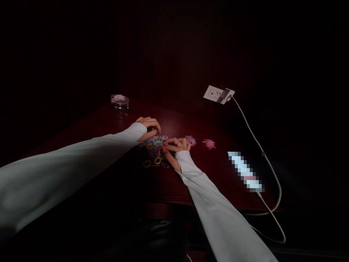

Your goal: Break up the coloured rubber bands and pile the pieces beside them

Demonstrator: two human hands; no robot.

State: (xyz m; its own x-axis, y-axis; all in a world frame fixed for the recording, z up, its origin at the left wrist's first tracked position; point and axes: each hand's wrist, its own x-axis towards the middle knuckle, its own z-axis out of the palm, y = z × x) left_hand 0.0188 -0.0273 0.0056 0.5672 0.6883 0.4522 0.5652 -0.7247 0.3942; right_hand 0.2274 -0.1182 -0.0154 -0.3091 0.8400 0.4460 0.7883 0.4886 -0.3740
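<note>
A mixed pile of small hair elastics [153,144], mostly purple with some yellow and green, lies on the dark red table. At its far left side is my left hand [148,124], its fingers bent down and thumb close to the index finger. My right hand [177,146] reaches into the pile from the right, thumb and fingers drawn together at its edge. What either hand pinches is too small and dim to make out. Loose yellow hair ties [157,160] lie at the near side. Right of my right hand sit a purple bunch [191,140] and a pink bunch [209,144].
A round clear container [120,102] with a pink-and-white top stands at the back left. On the right lies a lit, blurred phone [245,171]. Its white cable [252,133] runs to a charger in the wall socket [215,94]. The surroundings are very dark.
</note>
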